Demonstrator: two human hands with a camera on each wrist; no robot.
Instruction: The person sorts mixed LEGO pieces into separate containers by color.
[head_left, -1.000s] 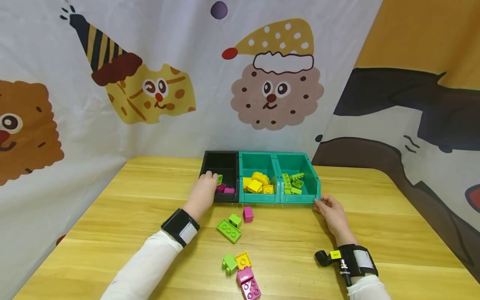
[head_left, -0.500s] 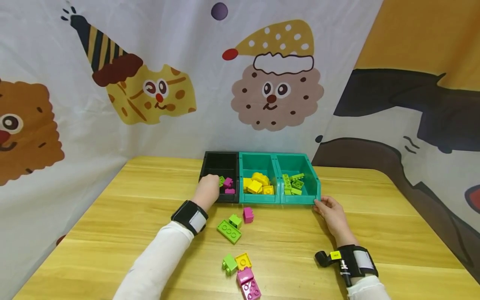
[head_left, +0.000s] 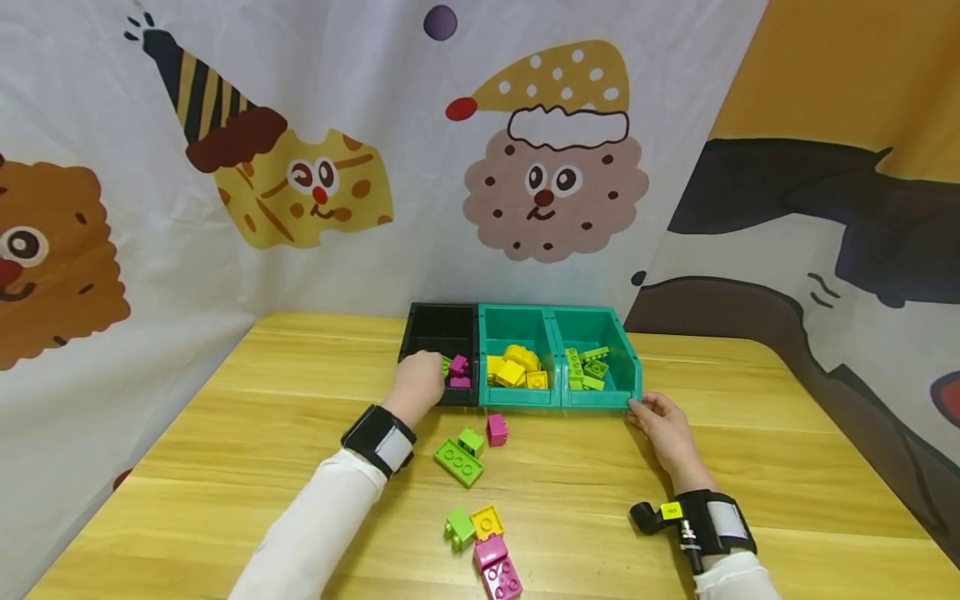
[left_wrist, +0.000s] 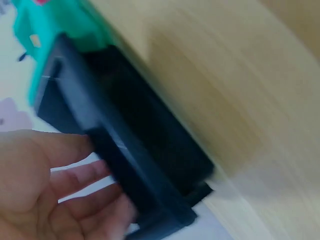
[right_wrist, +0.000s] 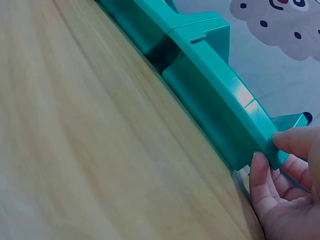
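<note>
My left hand (head_left: 417, 382) reaches into the front of the black bin (head_left: 442, 321). In the left wrist view its fingers (left_wrist: 82, 172) go behind the bin's dark rim, so the fingertips are hidden and I cannot tell whether they grip anything. Right beside these fingers, in the head view, are a green brick (head_left: 446, 367) and magenta bricks (head_left: 459, 365) inside the bin. My right hand (head_left: 664, 425) pinches the front right corner of the end teal bin (right_wrist: 215, 100) between thumb and fingers. That bin holds several green bricks (head_left: 575, 367).
The middle teal bin (head_left: 517, 312) holds several yellow bricks (head_left: 512, 372). On the wooden table (head_left: 585, 483) lie a magenta brick (head_left: 497, 430), green bricks (head_left: 459, 462) and, nearer me, a cluster with a yellow brick (head_left: 487, 522) and a magenta brick (head_left: 502, 578). A printed cloth (head_left: 420, 267) hangs behind.
My left hand has moved slightly right and toward me within the black bin. The magenta bricks in it have shifted right. My right hand stays at the teal bin's corner.
</note>
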